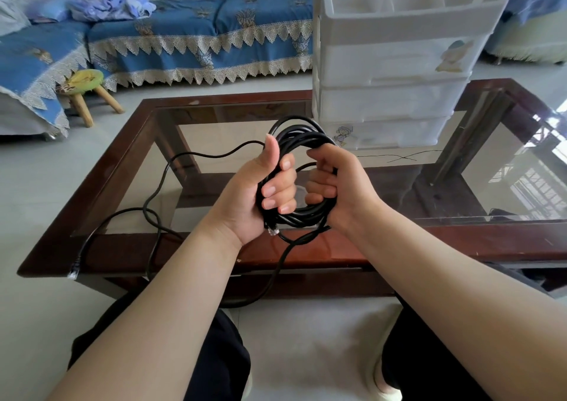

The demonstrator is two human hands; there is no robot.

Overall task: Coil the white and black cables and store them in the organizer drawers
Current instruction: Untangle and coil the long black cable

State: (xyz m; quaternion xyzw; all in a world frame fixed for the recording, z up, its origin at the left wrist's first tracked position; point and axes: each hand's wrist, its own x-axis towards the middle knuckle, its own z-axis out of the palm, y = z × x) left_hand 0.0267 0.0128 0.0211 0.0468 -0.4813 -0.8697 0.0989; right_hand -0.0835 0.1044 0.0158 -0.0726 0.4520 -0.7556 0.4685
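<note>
1. The person's left hand [260,192] holds a bundle of thin black cable [302,138] above the near edge of the tabletop, its 4 fingers curled round the left side of the loops and the thumb standing upright against them
2. The right hand [336,185] has its grip closed on the right side of the same coil, the fingers tucked through the loops from the far side
3. A clear plastic plug [272,231] at 1 end of the cable pokes out just below the left hand
4. The uncoiled part of the cable leaves the bundle near the left thumb, trails leftward in loose bends across the glass tabletop with a dark red-brown wooden frame [101,185], and ends in a second plug [73,270] hanging over the near left edge; another stretch drops from under the coil toward the floor in front of the person's dark-clothed knees
5. A translucent white plastic organizer with stacked drawers [395,63] stands on the far right part of the tabletop, well behind the hands; all visible drawer fronts sit flush, and 2 carry small cartoon stickers
6. A thin dark wire [399,156] lies on the glass just in front of the organizer
7. Behind the tabletop stands a sofa with a blue cover edged in cream lace [199,32], and a small round green-topped wooden stool [89,93] sits on the pale floor beside it
</note>
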